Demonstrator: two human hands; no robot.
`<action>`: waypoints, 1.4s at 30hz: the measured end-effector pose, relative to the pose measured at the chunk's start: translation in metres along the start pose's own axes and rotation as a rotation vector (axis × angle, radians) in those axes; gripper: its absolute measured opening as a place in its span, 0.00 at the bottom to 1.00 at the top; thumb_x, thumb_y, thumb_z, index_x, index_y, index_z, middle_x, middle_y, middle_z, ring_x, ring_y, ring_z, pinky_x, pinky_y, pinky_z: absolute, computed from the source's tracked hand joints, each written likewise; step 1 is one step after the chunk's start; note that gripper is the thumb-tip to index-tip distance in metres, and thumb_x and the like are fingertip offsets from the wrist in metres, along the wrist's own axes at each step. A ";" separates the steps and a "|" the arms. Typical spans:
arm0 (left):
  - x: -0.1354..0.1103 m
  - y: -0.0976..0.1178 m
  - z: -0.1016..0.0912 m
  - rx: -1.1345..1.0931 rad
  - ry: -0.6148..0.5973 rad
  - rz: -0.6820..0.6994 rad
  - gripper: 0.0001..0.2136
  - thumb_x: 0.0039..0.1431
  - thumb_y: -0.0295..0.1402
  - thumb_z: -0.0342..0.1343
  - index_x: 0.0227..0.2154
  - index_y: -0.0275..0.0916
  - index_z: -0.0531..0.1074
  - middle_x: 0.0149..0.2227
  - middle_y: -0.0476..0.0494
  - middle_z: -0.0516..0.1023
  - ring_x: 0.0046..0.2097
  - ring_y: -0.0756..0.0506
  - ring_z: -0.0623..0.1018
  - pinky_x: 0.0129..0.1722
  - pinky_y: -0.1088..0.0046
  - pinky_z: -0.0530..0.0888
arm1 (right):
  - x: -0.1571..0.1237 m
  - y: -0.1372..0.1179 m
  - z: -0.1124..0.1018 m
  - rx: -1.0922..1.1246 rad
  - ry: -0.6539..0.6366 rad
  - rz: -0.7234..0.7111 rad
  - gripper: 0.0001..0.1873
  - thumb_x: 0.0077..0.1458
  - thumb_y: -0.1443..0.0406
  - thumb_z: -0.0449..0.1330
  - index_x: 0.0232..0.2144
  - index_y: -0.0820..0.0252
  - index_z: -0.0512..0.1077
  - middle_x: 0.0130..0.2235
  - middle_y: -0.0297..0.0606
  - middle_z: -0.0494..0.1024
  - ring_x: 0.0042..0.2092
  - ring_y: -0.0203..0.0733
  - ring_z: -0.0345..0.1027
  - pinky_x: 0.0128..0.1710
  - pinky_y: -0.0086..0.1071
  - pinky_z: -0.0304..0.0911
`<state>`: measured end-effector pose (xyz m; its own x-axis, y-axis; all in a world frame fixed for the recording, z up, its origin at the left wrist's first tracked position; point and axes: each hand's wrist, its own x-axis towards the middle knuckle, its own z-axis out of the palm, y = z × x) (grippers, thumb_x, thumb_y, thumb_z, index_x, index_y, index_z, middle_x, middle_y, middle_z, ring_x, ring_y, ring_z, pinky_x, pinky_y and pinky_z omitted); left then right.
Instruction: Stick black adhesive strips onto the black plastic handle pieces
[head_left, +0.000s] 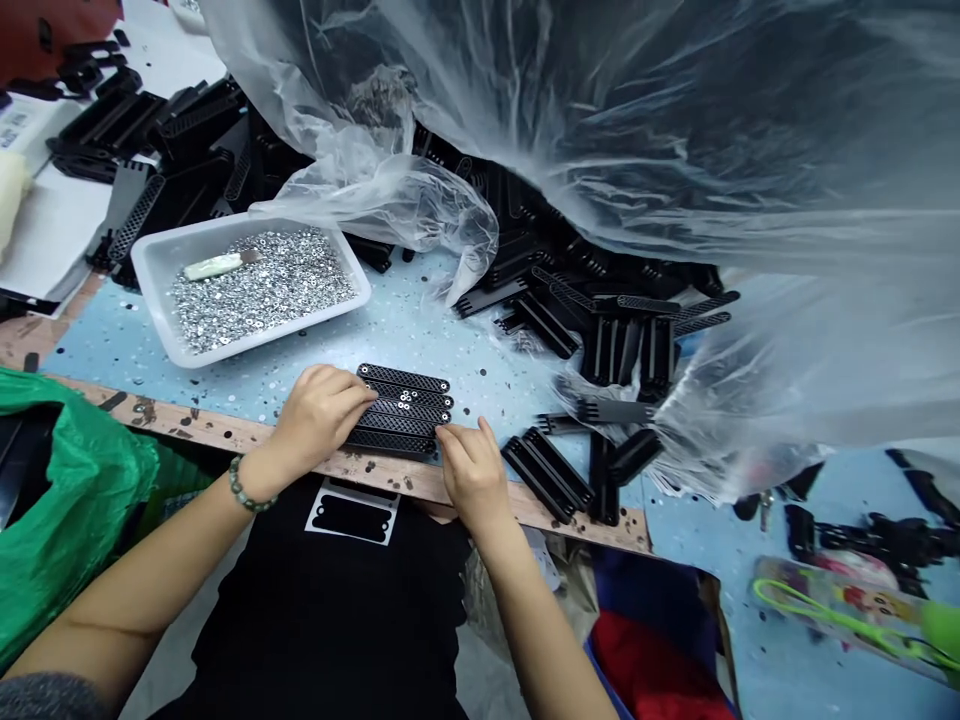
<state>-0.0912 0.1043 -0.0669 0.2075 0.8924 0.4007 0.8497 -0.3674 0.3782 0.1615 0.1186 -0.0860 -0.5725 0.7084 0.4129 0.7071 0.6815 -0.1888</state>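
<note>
The black strips (405,420) lie at the table (322,352) edge between the left hand (319,410) and right hand (474,470), fingers partly curled, any grip impossible to tell, and seem light, stiff, best held by their 2 ends.

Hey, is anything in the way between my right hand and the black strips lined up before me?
Nothing visible: your right hand is at the right end of the black strips. The small metal pieces lie on top, not between.
</note>
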 end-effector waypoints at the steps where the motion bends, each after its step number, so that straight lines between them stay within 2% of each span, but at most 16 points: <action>1: -0.006 -0.001 -0.004 -0.032 -0.012 -0.033 0.08 0.65 0.32 0.52 0.37 0.38 0.76 0.37 0.46 0.78 0.40 0.49 0.73 0.43 0.68 0.68 | -0.001 0.000 -0.002 -0.008 -0.009 -0.014 0.12 0.62 0.74 0.51 0.42 0.62 0.72 0.39 0.40 0.78 0.39 0.38 0.71 0.59 0.45 0.58; 3: -0.015 -0.001 -0.010 -0.028 -0.040 -0.060 0.07 0.64 0.32 0.52 0.37 0.38 0.76 0.36 0.46 0.78 0.40 0.49 0.72 0.42 0.68 0.67 | -0.001 0.000 -0.005 -0.016 -0.010 -0.023 0.10 0.62 0.73 0.52 0.42 0.62 0.72 0.38 0.39 0.78 0.38 0.38 0.70 0.59 0.45 0.58; 7: -0.026 0.003 -0.011 0.117 -0.052 -0.003 0.07 0.64 0.30 0.52 0.37 0.38 0.76 0.35 0.47 0.78 0.39 0.48 0.71 0.44 0.65 0.67 | 0.001 -0.001 -0.008 -0.026 -0.004 -0.023 0.07 0.61 0.72 0.54 0.39 0.63 0.72 0.37 0.39 0.78 0.37 0.39 0.69 0.58 0.45 0.59; 11: -0.032 0.006 -0.014 0.160 -0.049 0.011 0.08 0.64 0.29 0.53 0.43 0.37 0.75 0.40 0.46 0.78 0.41 0.47 0.73 0.49 0.62 0.67 | 0.001 -0.003 -0.009 -0.021 -0.024 -0.030 0.07 0.61 0.72 0.54 0.40 0.63 0.71 0.37 0.39 0.78 0.37 0.38 0.69 0.59 0.45 0.58; 15: -0.043 0.007 -0.017 0.127 -0.063 -0.013 0.13 0.63 0.28 0.53 0.49 0.36 0.71 0.45 0.44 0.78 0.45 0.47 0.74 0.52 0.62 0.67 | 0.001 -0.003 -0.008 0.028 -0.038 0.021 0.06 0.62 0.70 0.55 0.41 0.63 0.71 0.38 0.39 0.77 0.39 0.39 0.69 0.59 0.44 0.58; 22: -0.054 0.011 -0.017 0.238 -0.113 0.048 0.14 0.63 0.28 0.52 0.51 0.37 0.70 0.47 0.43 0.78 0.46 0.45 0.75 0.54 0.57 0.66 | 0.010 -0.003 -0.006 0.088 -0.051 0.097 0.04 0.62 0.69 0.54 0.35 0.61 0.69 0.35 0.39 0.76 0.38 0.41 0.69 0.53 0.41 0.61; 28: -0.049 0.014 -0.019 0.277 -0.096 0.072 0.13 0.63 0.28 0.53 0.50 0.37 0.72 0.46 0.42 0.78 0.45 0.44 0.75 0.53 0.56 0.66 | 0.014 -0.003 -0.005 0.107 -0.071 0.132 0.05 0.63 0.69 0.54 0.34 0.62 0.69 0.33 0.40 0.75 0.37 0.41 0.68 0.45 0.37 0.64; 33: -0.046 0.017 -0.020 0.279 -0.070 0.067 0.12 0.62 0.29 0.54 0.47 0.35 0.73 0.46 0.42 0.78 0.45 0.42 0.74 0.53 0.55 0.66 | 0.004 -0.004 -0.008 0.008 -0.093 0.042 0.06 0.62 0.70 0.54 0.40 0.63 0.71 0.38 0.39 0.77 0.39 0.40 0.69 0.56 0.45 0.58; 36: -0.040 0.025 -0.019 0.211 -0.041 0.061 0.13 0.61 0.29 0.55 0.49 0.34 0.72 0.48 0.40 0.76 0.47 0.43 0.73 0.54 0.57 0.66 | 0.000 -0.005 -0.014 -0.064 -0.082 -0.019 0.10 0.62 0.71 0.54 0.45 0.64 0.71 0.41 0.41 0.78 0.39 0.41 0.69 0.58 0.49 0.55; 39: -0.025 0.033 -0.011 0.101 -0.016 0.035 0.11 0.63 0.28 0.53 0.47 0.35 0.72 0.47 0.42 0.76 0.47 0.45 0.72 0.53 0.60 0.66 | 0.008 -0.008 -0.016 0.021 -0.023 0.038 0.10 0.62 0.71 0.54 0.45 0.64 0.72 0.40 0.43 0.76 0.40 0.41 0.69 0.53 0.44 0.62; 42: -0.005 0.035 0.005 0.071 -0.017 0.021 0.09 0.64 0.28 0.50 0.43 0.37 0.74 0.42 0.44 0.77 0.45 0.46 0.72 0.53 0.60 0.65 | 0.026 -0.014 -0.010 0.165 0.000 0.099 0.09 0.63 0.69 0.53 0.42 0.63 0.73 0.38 0.43 0.75 0.41 0.41 0.68 0.46 0.37 0.66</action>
<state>-0.0604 0.0883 -0.0600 0.2329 0.8893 0.3936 0.8775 -0.3666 0.3093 0.1404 0.1257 -0.0640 -0.5033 0.7734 0.3853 0.6822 0.6293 -0.3722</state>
